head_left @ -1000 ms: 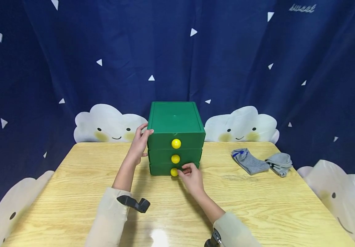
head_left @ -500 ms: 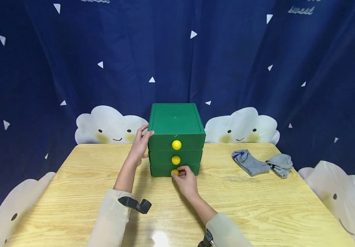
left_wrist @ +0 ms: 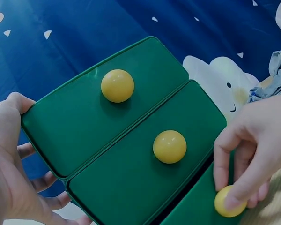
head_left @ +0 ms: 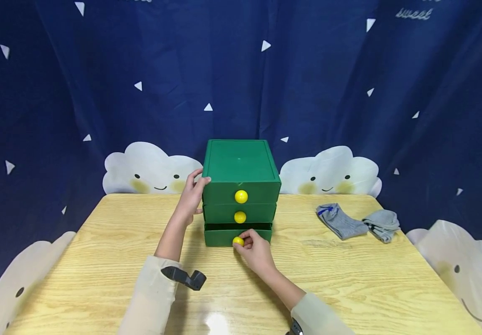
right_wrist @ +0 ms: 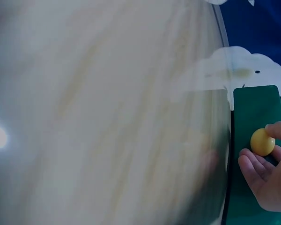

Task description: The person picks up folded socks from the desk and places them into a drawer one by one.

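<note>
A green three-drawer cabinet (head_left: 241,160) stands at the back of the table, with one round yellow knob on each drawer. My right hand (head_left: 258,253) pinches the lowest yellow knob (head_left: 238,241) between thumb and fingers. That bottom drawer (head_left: 220,238) is pulled out a little, and a dark gap shows above its front. The upper two drawers are closed. My left hand (head_left: 190,197) rests on the cabinet's left side, thumb at the top front corner; in the left wrist view its fingers (left_wrist: 42,182) lie spread along the side wall.
Two grey socks lie to the right on the wooden table (head_left: 111,260): one flat sock (head_left: 341,222) with a blue mark, and one bunched sock (head_left: 382,223) beside it. A dark blue curtain (head_left: 173,70) with white clouds hangs behind the table.
My right hand has moved left onto the bottom knob, taken hold of it and drawn the drawer slightly toward me. The left hand has stayed at the cabinet's side.
</note>
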{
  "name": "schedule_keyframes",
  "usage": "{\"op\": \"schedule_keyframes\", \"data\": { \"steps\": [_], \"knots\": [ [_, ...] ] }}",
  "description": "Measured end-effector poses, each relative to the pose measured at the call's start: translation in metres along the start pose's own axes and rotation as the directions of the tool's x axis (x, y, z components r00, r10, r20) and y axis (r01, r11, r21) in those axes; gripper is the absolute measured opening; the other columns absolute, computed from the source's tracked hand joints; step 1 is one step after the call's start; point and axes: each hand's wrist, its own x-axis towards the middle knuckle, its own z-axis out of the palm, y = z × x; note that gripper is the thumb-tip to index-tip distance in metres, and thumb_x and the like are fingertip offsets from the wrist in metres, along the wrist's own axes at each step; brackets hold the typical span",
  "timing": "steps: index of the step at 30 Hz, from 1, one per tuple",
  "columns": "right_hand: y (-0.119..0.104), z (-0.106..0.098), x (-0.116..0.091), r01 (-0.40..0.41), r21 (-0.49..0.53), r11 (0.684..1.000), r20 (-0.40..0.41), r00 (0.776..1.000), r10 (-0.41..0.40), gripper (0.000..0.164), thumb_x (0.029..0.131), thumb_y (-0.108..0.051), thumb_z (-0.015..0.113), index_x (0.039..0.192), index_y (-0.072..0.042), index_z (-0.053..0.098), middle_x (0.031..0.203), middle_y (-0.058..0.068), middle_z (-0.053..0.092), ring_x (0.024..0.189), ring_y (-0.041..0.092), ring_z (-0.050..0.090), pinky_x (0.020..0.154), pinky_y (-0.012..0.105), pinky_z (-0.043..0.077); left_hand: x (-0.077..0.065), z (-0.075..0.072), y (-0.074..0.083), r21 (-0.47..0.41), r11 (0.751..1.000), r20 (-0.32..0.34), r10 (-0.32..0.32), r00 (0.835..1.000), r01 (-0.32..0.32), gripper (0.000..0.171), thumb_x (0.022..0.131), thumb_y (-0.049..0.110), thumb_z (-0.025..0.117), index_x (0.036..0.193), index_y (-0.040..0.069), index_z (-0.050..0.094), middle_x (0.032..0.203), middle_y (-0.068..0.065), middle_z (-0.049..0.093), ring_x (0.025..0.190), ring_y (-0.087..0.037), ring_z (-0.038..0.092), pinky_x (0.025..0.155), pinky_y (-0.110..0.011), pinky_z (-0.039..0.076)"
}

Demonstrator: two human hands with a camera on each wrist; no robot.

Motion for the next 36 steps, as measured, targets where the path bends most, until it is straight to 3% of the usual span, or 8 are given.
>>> {"op": "schedule_keyframes", "data": {
  "steps": [9, 16, 36],
  "knots": [
    [-0.005, -0.013, -0.023, 0.075, -0.104, 0.992, 0.101, 0.993, -0.064, 0.022, 0.083, -0.022, 0.071, 0.095, -0.008, 0.059, 0.079, -0.001, 0.061, 0.068, 0.004, 0.054, 0.062, 0.014, 0.047, 0.000, 0.001, 0.001, 0.010, 1.000, 0.001, 0.004, 1.000, -0.004, 0.062, 0.092, 0.045, 0.043, 0.147, 0.032, 0.019, 0.152, -0.010, 0.021, 0.139, -0.032, 0.024, 0.094, -0.069, 0.034],
    [-0.010, -0.018, -0.044, 0.114, -0.123, 0.986, 0.192, 0.977, -0.089, 0.022, 0.084, -0.021, 0.070, 0.096, -0.007, 0.059, 0.079, -0.003, 0.062, 0.067, 0.000, 0.054, 0.060, 0.013, 0.048, -0.001, 0.000, 0.001, 0.021, 1.000, 0.002, -0.001, 1.000, 0.001, 0.060, 0.092, 0.044, 0.043, 0.146, 0.034, 0.019, 0.152, -0.009, 0.021, 0.140, -0.032, 0.024, 0.094, -0.069, 0.035],
    [-0.018, -0.028, -0.082, 0.125, -0.093, 0.988, 0.271, 0.958, -0.096, 0.017, 0.084, -0.020, 0.070, 0.092, -0.011, 0.058, 0.080, -0.004, 0.066, 0.067, -0.004, 0.057, 0.060, 0.013, 0.048, -0.001, -0.004, 0.002, 0.030, 1.000, 0.015, -0.006, 1.000, 0.005, 0.061, 0.092, 0.044, 0.043, 0.147, 0.034, 0.018, 0.154, -0.008, 0.017, 0.140, -0.033, 0.023, 0.094, -0.067, 0.036]
  ]
}}
